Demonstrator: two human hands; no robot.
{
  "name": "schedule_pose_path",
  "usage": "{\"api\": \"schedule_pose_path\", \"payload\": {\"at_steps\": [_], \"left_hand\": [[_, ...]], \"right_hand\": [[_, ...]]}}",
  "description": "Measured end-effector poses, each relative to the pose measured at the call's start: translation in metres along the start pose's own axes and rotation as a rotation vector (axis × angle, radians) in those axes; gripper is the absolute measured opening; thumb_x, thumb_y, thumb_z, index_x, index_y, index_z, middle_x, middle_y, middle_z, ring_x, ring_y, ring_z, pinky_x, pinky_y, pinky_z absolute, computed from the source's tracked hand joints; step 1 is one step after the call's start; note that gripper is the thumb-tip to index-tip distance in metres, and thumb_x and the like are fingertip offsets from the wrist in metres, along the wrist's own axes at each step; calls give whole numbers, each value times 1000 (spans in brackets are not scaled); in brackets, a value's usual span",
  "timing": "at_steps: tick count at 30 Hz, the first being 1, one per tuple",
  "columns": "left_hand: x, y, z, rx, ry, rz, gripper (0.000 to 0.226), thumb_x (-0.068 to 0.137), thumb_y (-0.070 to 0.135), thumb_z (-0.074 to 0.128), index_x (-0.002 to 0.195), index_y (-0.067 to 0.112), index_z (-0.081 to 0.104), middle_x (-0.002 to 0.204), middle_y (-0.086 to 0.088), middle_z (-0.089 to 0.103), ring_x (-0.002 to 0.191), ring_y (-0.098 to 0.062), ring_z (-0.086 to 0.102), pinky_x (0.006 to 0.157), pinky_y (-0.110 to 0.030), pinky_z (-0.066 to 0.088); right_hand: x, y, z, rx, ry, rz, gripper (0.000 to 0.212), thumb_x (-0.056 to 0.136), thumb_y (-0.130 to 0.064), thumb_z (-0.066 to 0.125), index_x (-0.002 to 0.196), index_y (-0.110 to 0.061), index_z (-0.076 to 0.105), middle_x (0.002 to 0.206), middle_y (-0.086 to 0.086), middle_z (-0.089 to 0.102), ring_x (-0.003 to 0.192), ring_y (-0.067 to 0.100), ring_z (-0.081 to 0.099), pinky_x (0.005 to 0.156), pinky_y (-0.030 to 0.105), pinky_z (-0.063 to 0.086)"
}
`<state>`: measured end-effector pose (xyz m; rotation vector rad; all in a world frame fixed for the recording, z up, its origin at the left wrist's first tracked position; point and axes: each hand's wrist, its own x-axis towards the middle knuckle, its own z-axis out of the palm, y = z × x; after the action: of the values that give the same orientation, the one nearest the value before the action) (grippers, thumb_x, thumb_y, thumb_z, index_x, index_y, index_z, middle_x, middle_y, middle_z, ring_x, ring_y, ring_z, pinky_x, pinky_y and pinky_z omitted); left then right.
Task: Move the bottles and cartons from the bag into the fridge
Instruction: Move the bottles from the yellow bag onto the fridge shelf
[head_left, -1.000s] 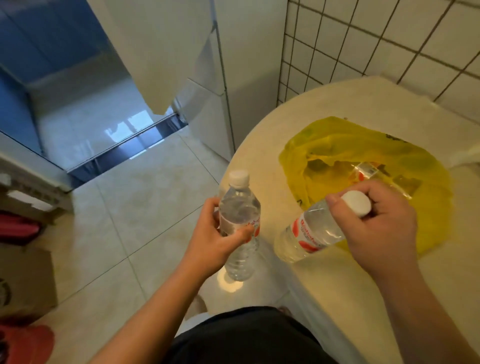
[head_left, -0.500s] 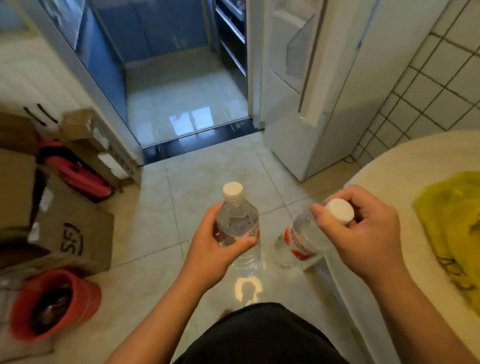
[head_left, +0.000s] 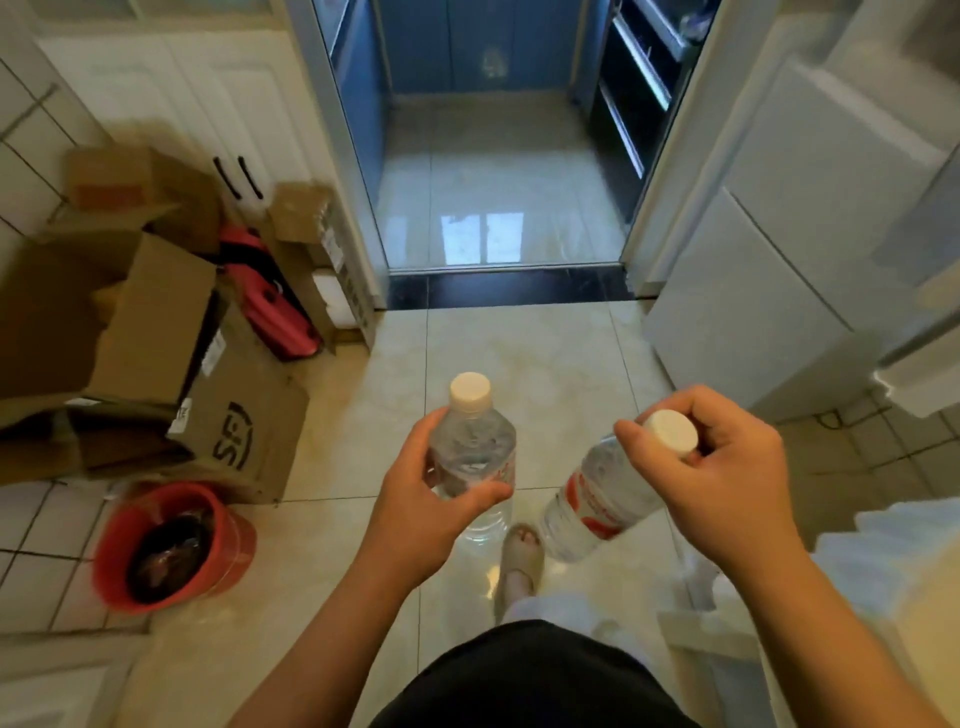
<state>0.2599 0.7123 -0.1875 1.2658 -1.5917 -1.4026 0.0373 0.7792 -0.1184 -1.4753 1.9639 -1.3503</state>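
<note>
Starting nearest you: your left hand (head_left: 426, 506) wraps thumb and fingers round the shoulder of an upright water bottle (head_left: 475, 441), just under its white cap.

And your right hand (head_left: 727, 467) curls its fingers round the capped neck of the second bottle (head_left: 592, 499). It hangs tilted, base down toward the floor and your slippered foot (head_left: 519, 551).

Both look full of clear water, so I judge them fairly heavy for their size. Thin plastic like that gives under a squeeze. Grip the firm shoulder or neck, as you do, not the soft middle.

Agreed. The red label on the right one may be slick, and a bottle held so near its cap can swing. You could take it lower before you lift it to a shelf.

Farther off on your left, a red bucket (head_left: 111, 540) holds something dark that I cannot make out. Cardboard boxes (head_left: 249, 415) stand just beyond it, and what is in them does not show.

On your right, past the bottles, the white fridge (head_left: 753, 312) stands beside the doorway. I cannot tell whether its door is open. The bag is out of view, so you cannot see what is left in it.
</note>
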Motion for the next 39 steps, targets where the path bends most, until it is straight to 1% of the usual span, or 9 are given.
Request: {"api": "schedule_pose_path", "payload": {"at_steps": [10,12,17,21,25,29,33,37,39], "left_hand": [[178,24,-18,53,71,-11,67,71,19,86,125,39,51,114,23,64,107,-2,63,85,-19,54],[221,33,-16,63,66,5,68,72,23,86,128,36,51,117,19,64,108,-4,63,89,-25,55],[318,49,-3,79,-9,58,70,74,32,84,134,31,48,123,13,62,114,-9,61,95,-36,55],[399,56,12,90,-119,96,75,71,40,84,135,37,45,124,18,60,115,-5,59,97,-35,54],[489,64,34,140,-259,143,80,70,45,83,138,36,42,124,17,60,114,-8,59,97,-39,53],[576,85,59,189,-418,203,81,70,48,82,139,37,41,125,18,60,114,-5,59,96,-38,54],[648,108,84,227,-580,240,77,71,49,80,137,39,42,123,23,60,112,5,58,97,-29,53],[703,124,122,241,-727,274,75,73,45,82,136,43,42,120,29,60,110,10,57,92,-22,53],[722,134,146,232,-798,277,76,72,49,81,137,42,43,121,27,61,111,6,59,94,-28,54]], "right_hand": [[198,32,57,66,-82,-70,27,74,-50,66,73,-25,57,74,-8,61,65,14,59,50,27,50],[239,37,61,83,-77,-81,23,76,-45,69,73,-25,58,76,-9,62,68,12,60,51,22,50],[323,53,65,47,-18,-97,27,73,-52,64,75,-25,58,76,-10,61,69,10,60,53,20,51],[378,72,69,-5,76,-53,27,73,-53,64,74,-26,57,74,-10,60,66,10,58,52,19,48],[433,96,72,-60,137,42,24,75,-46,70,76,-24,59,76,-7,61,68,13,60,55,37,55],[487,115,69,-121,255,146,20,74,-35,73,75,-21,59,74,-8,60,68,12,60,55,30,51],[526,126,62,-126,401,224,20,74,-30,73,76,-15,60,70,-4,60,67,18,59,54,32,50],[550,137,47,-173,555,317,29,75,-40,74,77,-14,61,69,-2,60,65,18,58,54,36,49],[558,143,36,-196,639,342,32,72,-51,68,76,-20,60,71,-5,60,65,16,58,52,31,49]]}}
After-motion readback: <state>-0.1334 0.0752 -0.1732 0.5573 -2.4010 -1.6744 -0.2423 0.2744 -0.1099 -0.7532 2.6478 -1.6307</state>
